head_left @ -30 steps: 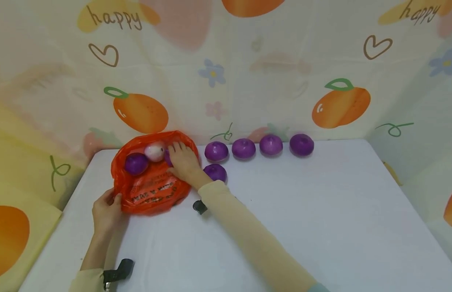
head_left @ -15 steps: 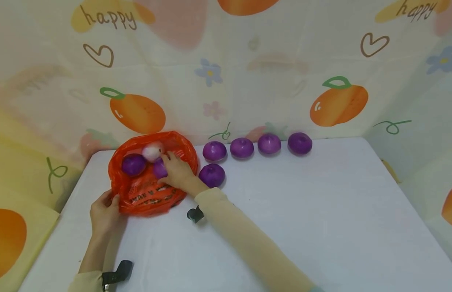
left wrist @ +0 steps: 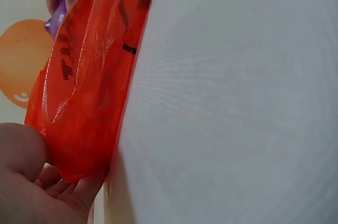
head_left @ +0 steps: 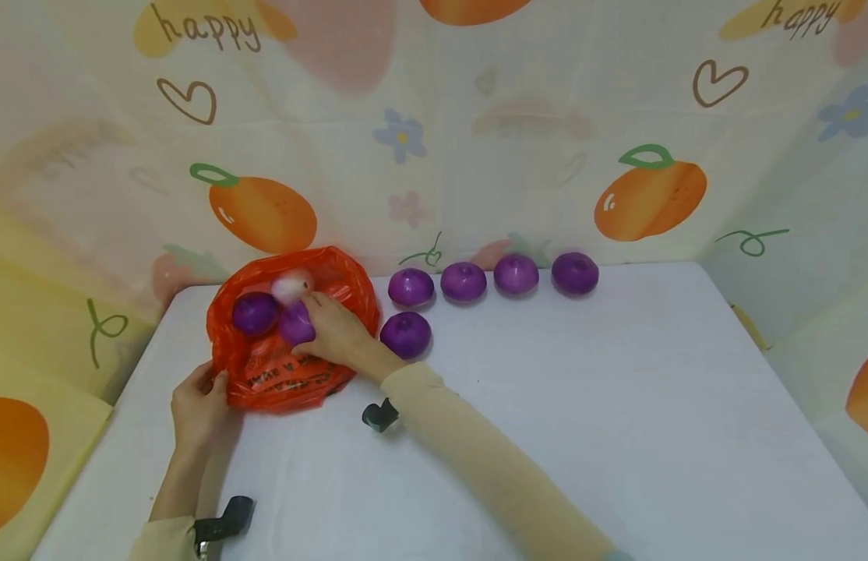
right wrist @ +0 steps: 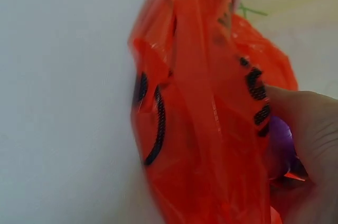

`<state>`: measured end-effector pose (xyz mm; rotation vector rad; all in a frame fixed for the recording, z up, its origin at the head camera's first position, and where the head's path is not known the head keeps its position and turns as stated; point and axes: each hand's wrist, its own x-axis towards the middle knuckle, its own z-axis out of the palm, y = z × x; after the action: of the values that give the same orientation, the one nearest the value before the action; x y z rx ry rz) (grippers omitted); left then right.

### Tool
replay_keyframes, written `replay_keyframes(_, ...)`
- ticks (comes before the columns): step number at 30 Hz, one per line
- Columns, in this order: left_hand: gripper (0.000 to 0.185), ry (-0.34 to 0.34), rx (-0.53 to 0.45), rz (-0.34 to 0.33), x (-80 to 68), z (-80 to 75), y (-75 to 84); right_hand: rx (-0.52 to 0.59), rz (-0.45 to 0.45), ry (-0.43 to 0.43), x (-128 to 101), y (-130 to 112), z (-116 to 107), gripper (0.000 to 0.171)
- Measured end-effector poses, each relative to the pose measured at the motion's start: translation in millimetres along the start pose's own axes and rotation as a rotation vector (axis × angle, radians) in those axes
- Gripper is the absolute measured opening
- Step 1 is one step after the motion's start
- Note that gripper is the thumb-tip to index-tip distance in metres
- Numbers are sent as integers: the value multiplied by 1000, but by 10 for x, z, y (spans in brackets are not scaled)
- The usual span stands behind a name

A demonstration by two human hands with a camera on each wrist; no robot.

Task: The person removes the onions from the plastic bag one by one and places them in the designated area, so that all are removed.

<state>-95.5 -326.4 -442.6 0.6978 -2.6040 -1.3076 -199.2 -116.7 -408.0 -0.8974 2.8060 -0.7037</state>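
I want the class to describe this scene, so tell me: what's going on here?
A person's left hand grips the near edge of an orange plastic bag on a white table. The right hand holds a purple onion inside it, beside another purple onion and a pale one. Five purple onions lie outside on the table.

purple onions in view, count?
7: four in a back row, one before it, two in the orange bag; more may be hidden.
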Motion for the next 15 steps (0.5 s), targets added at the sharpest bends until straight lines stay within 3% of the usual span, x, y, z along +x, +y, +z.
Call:
replay_keyframes(6, 44, 3, 6, -1, 7, 13, -8, 115, -27, 36, -126, 42, -56, 92)
replay_keyframes(11, 46, -12, -8, -16, 6, 9, 11, 238, 15, 66, -180, 136, -65, 91)
replay_keyframes(15, 46, -15, -14, -25, -2, 13, 22, 249, 7, 56, -222, 167, -116, 91)
